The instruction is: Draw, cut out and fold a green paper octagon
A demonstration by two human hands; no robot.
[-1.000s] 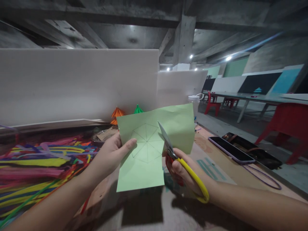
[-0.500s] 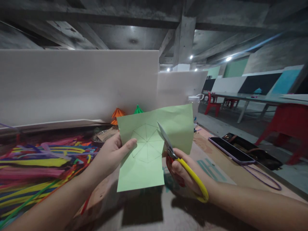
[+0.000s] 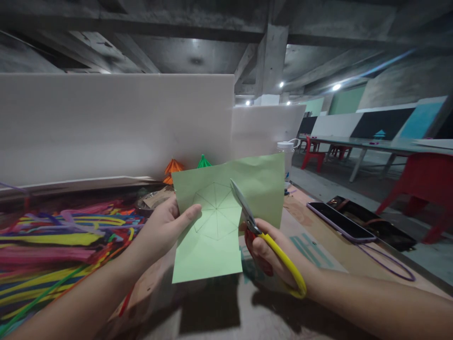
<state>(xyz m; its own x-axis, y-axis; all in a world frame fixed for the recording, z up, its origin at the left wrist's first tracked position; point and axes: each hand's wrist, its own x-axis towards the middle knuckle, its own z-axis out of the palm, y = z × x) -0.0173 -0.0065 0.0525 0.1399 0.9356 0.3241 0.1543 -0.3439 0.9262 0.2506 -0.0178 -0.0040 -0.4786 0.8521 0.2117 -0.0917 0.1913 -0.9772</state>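
A light green paper sheet [image 3: 212, 255] with a pencilled octagon and spokes is held up above the table. My left hand [image 3: 161, 229] pinches its left edge, thumb on the front. My right hand [image 3: 269, 257] is closed round scissors [image 3: 262, 233] with yellow and red handles. The blades cut into the sheet along the octagon's right side, pointing up and left.
A heap of coloured pipe cleaners [image 3: 56, 241] lies at the left. Small paper umbrellas [image 3: 173, 167] stand by a white partition [image 3: 113, 123]. Two phones [image 3: 339, 219] with a cable lie at the right, a clear bottle [image 3: 287, 158] behind the sheet. Red chairs [image 3: 421, 184] and tables stand beyond.
Hardly anything has moved; the scissors and paper have shifted very slightly, the blades staying in the cut.
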